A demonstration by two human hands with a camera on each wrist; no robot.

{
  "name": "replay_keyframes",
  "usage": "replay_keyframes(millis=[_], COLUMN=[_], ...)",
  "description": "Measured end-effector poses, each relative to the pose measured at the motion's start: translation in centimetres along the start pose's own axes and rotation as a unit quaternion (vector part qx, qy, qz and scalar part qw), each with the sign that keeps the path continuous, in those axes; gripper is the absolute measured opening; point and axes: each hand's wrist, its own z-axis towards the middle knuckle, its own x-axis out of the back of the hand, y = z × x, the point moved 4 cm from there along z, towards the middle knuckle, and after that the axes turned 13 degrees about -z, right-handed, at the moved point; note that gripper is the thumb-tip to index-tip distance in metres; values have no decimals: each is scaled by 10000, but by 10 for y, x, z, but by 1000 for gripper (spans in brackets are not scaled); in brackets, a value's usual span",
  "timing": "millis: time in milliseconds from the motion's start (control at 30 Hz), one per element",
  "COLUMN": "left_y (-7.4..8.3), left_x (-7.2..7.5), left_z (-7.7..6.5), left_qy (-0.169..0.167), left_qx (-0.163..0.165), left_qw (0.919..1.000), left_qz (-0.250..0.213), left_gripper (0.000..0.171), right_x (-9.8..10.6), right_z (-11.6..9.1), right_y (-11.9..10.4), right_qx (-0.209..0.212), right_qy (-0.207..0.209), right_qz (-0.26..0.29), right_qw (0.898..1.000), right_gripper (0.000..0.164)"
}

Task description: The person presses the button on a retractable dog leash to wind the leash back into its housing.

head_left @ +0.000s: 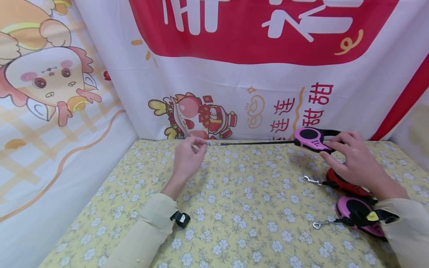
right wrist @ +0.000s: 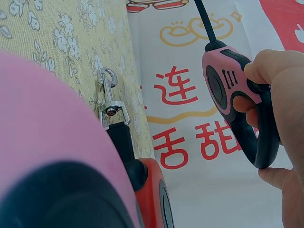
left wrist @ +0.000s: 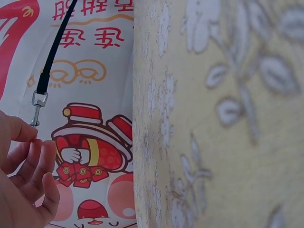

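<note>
Above the back of the table, my right hand grips a pink and black retractable dog leash. In the right wrist view, fingers pass through the black handle loop of that leash. A black strap runs out of its housing to the left, stretched nearly level. At the strap's end is a silver snap hook, whose tip my left hand pinches between thumb and finger. Below my right hand lie a red retractable leash and a second pink one, partly covered by my right hand and sleeve.
A yellow flowered cloth covers the table. The red leash's snap hook and the second pink leash's snap hook point left on it. A printed white curtain hangs along the back edge, and a patterned curtain on the left.
</note>
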Motion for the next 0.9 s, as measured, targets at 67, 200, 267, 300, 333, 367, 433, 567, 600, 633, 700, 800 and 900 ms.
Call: replay_keyframes(millis=[67, 200, 267, 300, 333, 367, 433, 567, 600, 633, 700, 800, 900], left_y=[0, 1, 1, 1, 1, 1, 1, 1, 0, 1, 0, 0, 1], left_x=[0, -1, -1, -1, -1, -1, -1, -2, -2, -2, -3, -4, -4], left_z=[0, 0, -1, -1, -1, -1, -1, -1, -1, -1, -2, -2, -1], left_qy=[-9, -20, -27, -26, -28, -31, -39, -68, -81, -89, -105, -118, -122], left_qx=[22, 29, 7, -3, -5, -5, 3, 42, 47, 44, 51, 72, 115], left_qw=[10000, 10000, 10000, 10000, 10000, 10000, 10000, 10000, 9999, 9999, 9999, 9999, 9999], left_qz=[-17, -5, -11, -4, -13, -16, -20, -40, -61, -87, -90, -68, 11], left_gripper=[13, 14, 13, 13, 13, 13, 13, 13, 13, 12, 12, 12, 12], right_x=[0, 0, -1, -1, -2, -2, -3, -3, -3, -3, -3, -2, -2], right_z=[0, 1, 1, 1, 1, 1, 0, 0, 0, 0, 0, 1, 1], right_y=[0, -1, -1, 0, 0, 0, 0, 0, 0, -1, -2, -3, -5], right_qx=[27, 151, 211, 234, 242, 251, 248, 251, 246, 238, 206, 167, 159], right_qy=[24, 124, 171, 194, 196, 214, 229, 247, 229, 210, 157, 87, 58], right_qz=[21, 60, 81, 97, 110, 121, 124, 117, 116, 114, 107, 90, 74], right_qw=[10000, 9998, 9996, 9995, 9995, 9994, 9994, 9993, 9994, 9994, 9996, 9998, 9998], right_gripper=[33, 33, 33, 32, 33, 33, 34, 35, 34, 34, 33, 32, 32])
